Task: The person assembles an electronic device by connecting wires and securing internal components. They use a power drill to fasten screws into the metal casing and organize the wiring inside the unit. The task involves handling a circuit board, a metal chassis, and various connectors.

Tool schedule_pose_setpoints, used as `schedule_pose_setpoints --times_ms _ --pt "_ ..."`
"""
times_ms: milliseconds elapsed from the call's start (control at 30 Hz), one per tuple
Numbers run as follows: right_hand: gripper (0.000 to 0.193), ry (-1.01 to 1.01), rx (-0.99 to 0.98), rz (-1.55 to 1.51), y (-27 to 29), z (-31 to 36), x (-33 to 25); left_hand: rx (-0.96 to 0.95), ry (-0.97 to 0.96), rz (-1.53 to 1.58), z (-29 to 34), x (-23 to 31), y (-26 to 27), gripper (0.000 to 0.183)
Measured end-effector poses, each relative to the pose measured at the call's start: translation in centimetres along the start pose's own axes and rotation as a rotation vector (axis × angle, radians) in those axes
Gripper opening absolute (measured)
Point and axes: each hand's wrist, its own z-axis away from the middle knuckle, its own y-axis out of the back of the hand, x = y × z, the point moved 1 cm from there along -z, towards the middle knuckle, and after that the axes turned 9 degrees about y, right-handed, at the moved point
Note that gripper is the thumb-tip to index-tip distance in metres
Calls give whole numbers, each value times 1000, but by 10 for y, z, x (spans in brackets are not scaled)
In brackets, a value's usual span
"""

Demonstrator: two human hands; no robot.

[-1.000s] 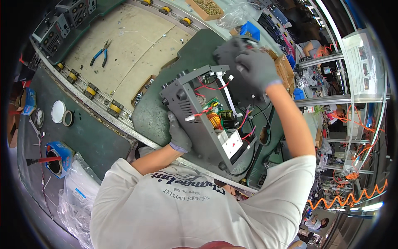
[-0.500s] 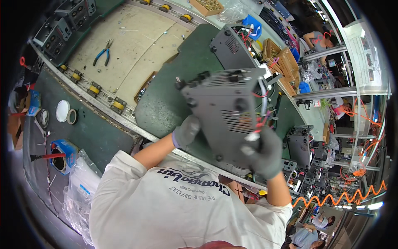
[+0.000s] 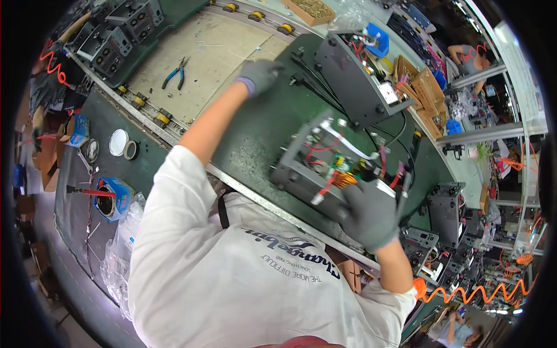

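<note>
A grey metal device chassis [image 3: 286, 169] stands tilted on the green board [image 3: 246, 153], its inner side up, showing a circuit board, a copper coil and loose red and white wires. My right hand [image 3: 371, 213], in a grey glove, grips its near right edge. My left hand [image 3: 260, 76], gloved too and slightly blurred, is stretched out over the board's far left edge, apart from the chassis, with nothing seen in it. Black cables [image 3: 310, 72] lie just right of its fingers. They run beside a second grey chassis [image 3: 348, 81] standing behind.
Blue-handled pliers [image 3: 175, 75] lie on the worn bench surface within a roller track [image 3: 163, 118]. More chassis units [image 3: 119, 43] sit at far left and at right. Boxes of screws [image 3: 313, 8] line the back. An orange coiled hose [image 3: 476, 293] crosses at right. A person's arm shows at far left.
The chassis has been turned over and lowered, from vented side showing to inner wiring showing. My left hand has let go and moved up and away. A person's arm has appeared at far left.
</note>
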Motion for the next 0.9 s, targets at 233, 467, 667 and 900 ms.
schedule_pose_setpoints --times_ms 233,467,667,900 --pt "27 20 105 -42 -57 -13 -15 -67 15 450 65 48 32 43" --pt "23 -4 198 -12 -76 0 -45 -117 -101 399 139 110 57 57" --pt "29 -11 117 -200 -66 6 -43 9 -686 -2 176 142 80 46" --pt "33 -47 192 -313 -58 12 -38 -71 -405 331 161 138 70 14"
